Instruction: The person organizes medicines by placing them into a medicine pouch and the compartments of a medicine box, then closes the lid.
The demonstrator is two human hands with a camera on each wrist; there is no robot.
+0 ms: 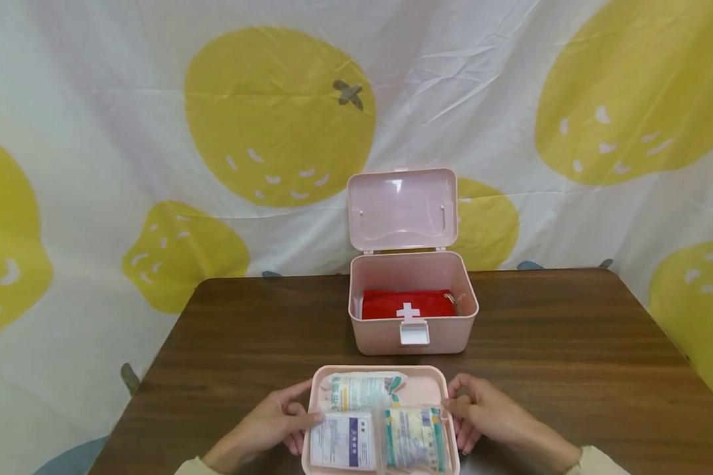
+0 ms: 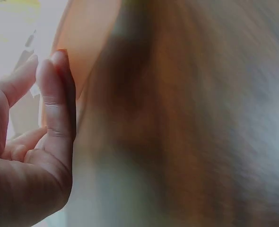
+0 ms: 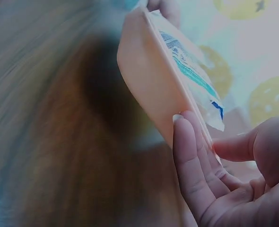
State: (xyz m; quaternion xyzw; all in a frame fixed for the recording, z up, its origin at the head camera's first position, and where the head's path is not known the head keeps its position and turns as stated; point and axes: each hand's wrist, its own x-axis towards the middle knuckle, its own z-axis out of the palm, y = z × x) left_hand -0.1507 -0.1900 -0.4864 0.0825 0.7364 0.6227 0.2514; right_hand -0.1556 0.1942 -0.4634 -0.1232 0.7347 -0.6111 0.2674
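Both hands hold a shallow pink tray [image 1: 424, 390] at the front of the table. My left hand [image 1: 273, 419] grips its left side, thumb over the rim and fingers along the outer wall. On the right side my right hand [image 1: 487, 410] pinches the rim between thumb and fingers, as the right wrist view also shows. Inside the tray lie a white-and-green packet [image 1: 356, 390] at the back, a white packet with a purple band [image 1: 335, 441] at front left, and a clear packet with green edges [image 1: 414, 439] at front right. The tray appears raised off the table.
Behind the tray stands a pink box [image 1: 374, 338] with its lid [image 1: 402, 208] tipped up and back. A red pouch [image 1: 386, 305] with a white cross lies in it. The brown wooden table [image 1: 261, 330] ends at a lemon-patterned curtain [image 1: 125, 132].
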